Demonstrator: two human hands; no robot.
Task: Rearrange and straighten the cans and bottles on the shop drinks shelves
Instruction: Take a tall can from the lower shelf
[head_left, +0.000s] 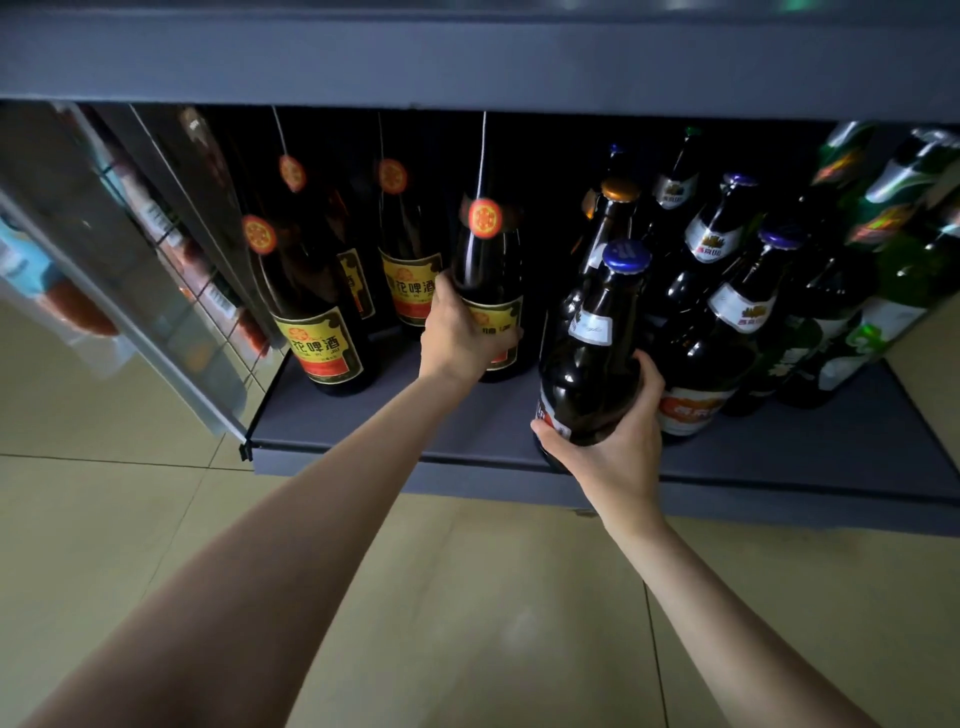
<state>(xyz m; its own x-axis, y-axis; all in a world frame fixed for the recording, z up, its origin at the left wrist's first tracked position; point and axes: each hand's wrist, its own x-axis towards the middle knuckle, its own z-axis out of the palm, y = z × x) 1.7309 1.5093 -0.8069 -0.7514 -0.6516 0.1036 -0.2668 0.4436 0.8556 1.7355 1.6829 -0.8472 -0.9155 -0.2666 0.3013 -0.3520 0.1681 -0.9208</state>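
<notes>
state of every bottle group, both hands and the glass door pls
left hand: grips the yellow-label bottle, upright on the shelf
right hand: grips the blue-cap bottle at the shelf front, capped
other yellow-label bottles: upright, sealed
brown beer bottles: upright, capped, bunched
green bottles: upright at the right end
glass door: open
</notes>
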